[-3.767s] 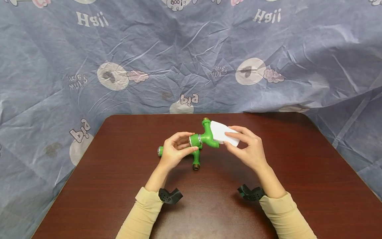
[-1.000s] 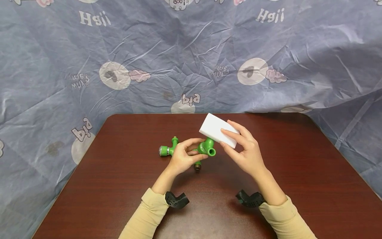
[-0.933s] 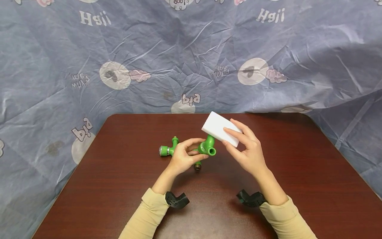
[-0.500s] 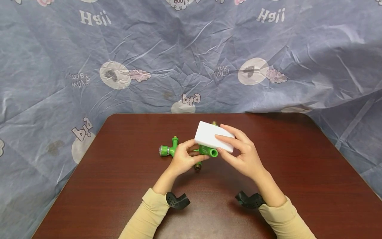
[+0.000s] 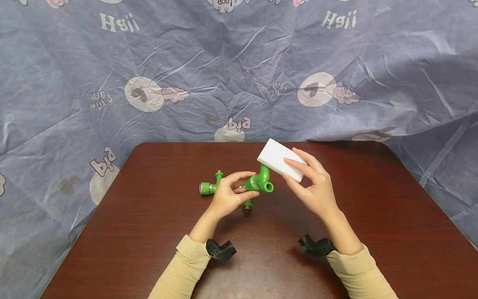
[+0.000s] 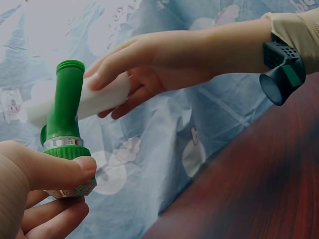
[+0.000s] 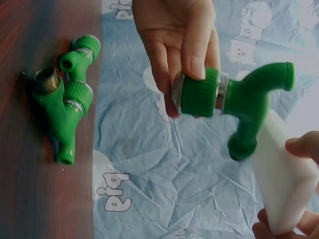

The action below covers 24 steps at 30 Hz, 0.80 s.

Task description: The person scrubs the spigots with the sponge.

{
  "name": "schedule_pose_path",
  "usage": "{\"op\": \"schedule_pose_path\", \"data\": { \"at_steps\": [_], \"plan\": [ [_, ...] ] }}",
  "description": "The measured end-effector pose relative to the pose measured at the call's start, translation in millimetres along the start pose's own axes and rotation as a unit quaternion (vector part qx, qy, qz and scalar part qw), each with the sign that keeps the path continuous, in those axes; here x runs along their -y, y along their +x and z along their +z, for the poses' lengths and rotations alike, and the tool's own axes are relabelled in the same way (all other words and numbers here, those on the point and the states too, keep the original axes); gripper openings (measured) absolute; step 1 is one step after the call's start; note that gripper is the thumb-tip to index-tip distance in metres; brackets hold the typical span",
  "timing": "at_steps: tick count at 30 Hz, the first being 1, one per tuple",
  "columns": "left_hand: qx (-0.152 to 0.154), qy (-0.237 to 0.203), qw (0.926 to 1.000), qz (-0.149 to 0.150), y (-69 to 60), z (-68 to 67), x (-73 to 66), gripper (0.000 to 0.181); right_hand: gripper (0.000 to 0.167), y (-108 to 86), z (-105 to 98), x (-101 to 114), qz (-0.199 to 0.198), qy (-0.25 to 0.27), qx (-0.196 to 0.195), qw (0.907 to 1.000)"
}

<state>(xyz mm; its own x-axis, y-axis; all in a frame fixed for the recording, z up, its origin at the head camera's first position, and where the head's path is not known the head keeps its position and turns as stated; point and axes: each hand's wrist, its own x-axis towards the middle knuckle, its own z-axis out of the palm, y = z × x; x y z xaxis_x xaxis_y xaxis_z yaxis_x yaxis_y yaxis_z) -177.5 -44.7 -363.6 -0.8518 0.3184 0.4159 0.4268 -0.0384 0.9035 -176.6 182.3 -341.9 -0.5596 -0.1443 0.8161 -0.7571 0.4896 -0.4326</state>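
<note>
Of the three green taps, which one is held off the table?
The tap gripped by its ribbed knob in the left hand; another tap and a third tap lie on the table.

In head view, held tap [image 5: 263,179] partly hidden by white block [image 5: 277,156], lying taps [image 5: 205,188] partly behind left fingers [image 5: 240,176]

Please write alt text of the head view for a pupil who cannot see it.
The left hand grips a green tap while the right hand holds a white block by it. Other taps lie partly hidden on the table.

Green tap [image 6: 66,107] in hand [image 6: 30,172] — white block [image 6: 105,99] behind
</note>
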Motion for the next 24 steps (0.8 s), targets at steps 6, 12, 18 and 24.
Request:
{"op": "schedule_pose_path", "data": {
  "at_steps": [6, 12, 18, 24],
  "plan": [
    [-0.037, 0.010, 0.9992, -0.014, 0.6, -4.1, -1.2, 0.046, 0.032, 9.5, -5.3, 25.6, -0.027, 0.047, 0.030, 0.9981],
    [-0.035, 0.006, 0.9989, -0.030, 0.7, -3.5, -2.3, 0.047, 0.029, 12.7, -6.9, 34.8, -0.047, 0.073, 0.015, 0.9961],
    [-0.034, 0.008, 0.9988, -0.034, 0.9, -2.4, -2.0, 0.047, 0.030, 12.8, -6.1, 35.9, -0.067, 0.090, 0.030, 0.9932],
    [-0.039, -0.004, 0.9990, -0.021, 1.0, -2.7, -2.3, 0.046, 0.031, 13.3, -5.5, 34.0, -0.054, 0.079, 0.006, 0.9954]
  ]
}}
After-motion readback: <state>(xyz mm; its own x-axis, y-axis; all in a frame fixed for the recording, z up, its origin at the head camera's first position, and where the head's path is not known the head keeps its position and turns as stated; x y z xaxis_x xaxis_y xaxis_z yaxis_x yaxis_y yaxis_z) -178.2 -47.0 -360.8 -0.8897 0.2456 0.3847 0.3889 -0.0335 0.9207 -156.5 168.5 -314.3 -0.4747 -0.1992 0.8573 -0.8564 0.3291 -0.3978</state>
